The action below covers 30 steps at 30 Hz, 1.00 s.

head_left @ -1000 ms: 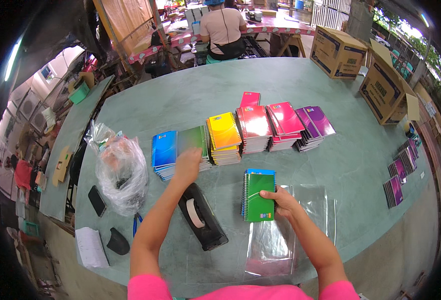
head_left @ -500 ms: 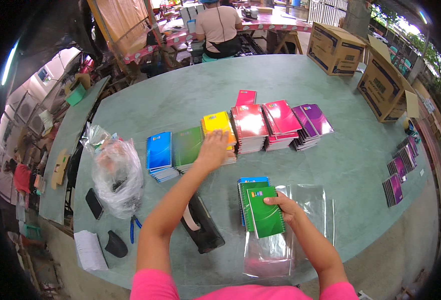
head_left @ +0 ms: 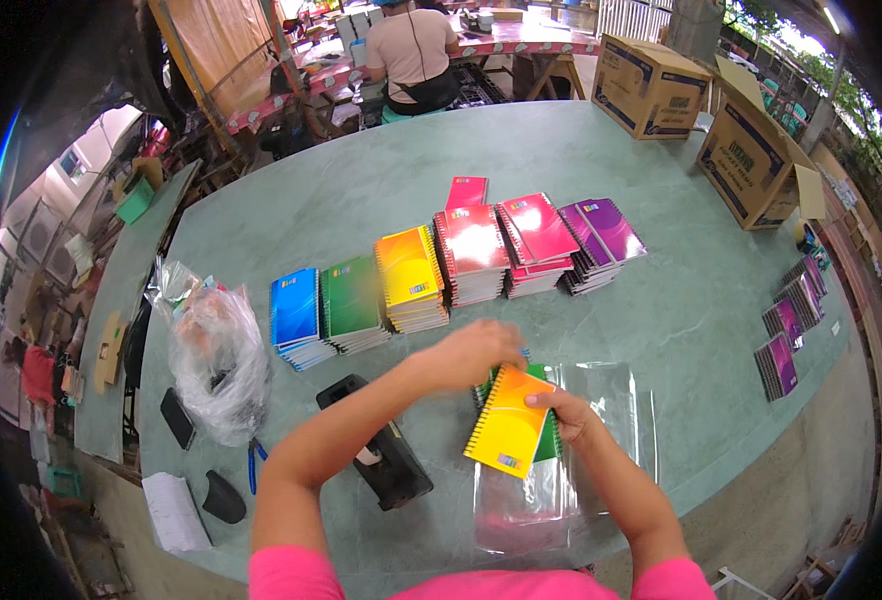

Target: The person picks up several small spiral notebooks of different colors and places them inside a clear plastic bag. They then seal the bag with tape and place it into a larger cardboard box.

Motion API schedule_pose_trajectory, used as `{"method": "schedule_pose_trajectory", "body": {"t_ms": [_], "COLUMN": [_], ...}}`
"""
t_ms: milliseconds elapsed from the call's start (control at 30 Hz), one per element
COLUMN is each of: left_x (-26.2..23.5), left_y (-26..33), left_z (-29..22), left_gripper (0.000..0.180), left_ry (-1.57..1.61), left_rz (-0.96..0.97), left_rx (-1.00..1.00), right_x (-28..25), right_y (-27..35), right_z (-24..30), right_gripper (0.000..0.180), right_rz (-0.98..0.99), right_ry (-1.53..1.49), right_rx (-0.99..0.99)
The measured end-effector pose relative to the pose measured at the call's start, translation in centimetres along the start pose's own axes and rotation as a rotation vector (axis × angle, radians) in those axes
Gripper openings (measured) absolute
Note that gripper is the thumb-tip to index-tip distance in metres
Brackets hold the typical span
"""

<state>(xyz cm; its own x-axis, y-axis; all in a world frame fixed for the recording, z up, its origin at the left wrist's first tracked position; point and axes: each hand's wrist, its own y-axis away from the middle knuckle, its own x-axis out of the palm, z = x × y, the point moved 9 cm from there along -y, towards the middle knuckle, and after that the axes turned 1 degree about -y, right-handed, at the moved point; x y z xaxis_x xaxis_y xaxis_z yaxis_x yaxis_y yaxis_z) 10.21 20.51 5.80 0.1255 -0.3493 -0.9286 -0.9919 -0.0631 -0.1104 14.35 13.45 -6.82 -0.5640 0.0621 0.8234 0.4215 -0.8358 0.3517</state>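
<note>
"Over the clear plastic sleeves (head_left: 526, 520): yellow notebook (head_left: 506, 430), glossy, spiral down its left edge, tilted, atop a green notebook (head_left: 549, 444)."

"Copy. Surface, room?"

"Grey-green table (head_left: 291, 200). Left to right: phone (head_left: 178, 418), clear plastic bag (head_left: 216, 360), notebook stacks (head_left: 471, 240) running blue to purple, then cardboard boxes (head_left: 651, 88). Behind: seated person (head_left: 411, 55), back turned, at a far table (head_left: 536, 45)."

"Fingers?"

"Left hand (head_left: 476, 353) blurred near the yellow notebook's top edge; can't tell how open. Right hand (head_left: 571, 415) closed on the yellow notebook's right edge, thumb on the cover; other fingers hidden underneath."
</note>
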Motion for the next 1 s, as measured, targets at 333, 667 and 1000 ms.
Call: {"method": "schedule_pose_trajectory", "body": {"t_ms": [333, 667, 1000], "left_x": [-8.0, -4.6, 1.6], "left_y": [-0.4, 1.1, -5.0], "left_z": [4.6, 9.0, -7.1], "left_gripper": [0.012, 0.023, 0.019], "left_ry": [-0.506, -0.815, -0.398], "left_rz": [-0.721, -0.620, -0.085], "left_rx": [-0.410, -0.456, -0.016], "right_x": [-4.9, -3.8, -4.1], "right_y": [1.6, 3.3, 4.0], "right_z": [1.4, 2.7, 5.2], "right_gripper": [0.056, 0.052, 0.053], "right_rz": [-0.161, -0.203, 0.004], "right_ry": [-0.157, -0.139, -0.401], "right_rx": [-0.038, -0.102, -0.209]}}
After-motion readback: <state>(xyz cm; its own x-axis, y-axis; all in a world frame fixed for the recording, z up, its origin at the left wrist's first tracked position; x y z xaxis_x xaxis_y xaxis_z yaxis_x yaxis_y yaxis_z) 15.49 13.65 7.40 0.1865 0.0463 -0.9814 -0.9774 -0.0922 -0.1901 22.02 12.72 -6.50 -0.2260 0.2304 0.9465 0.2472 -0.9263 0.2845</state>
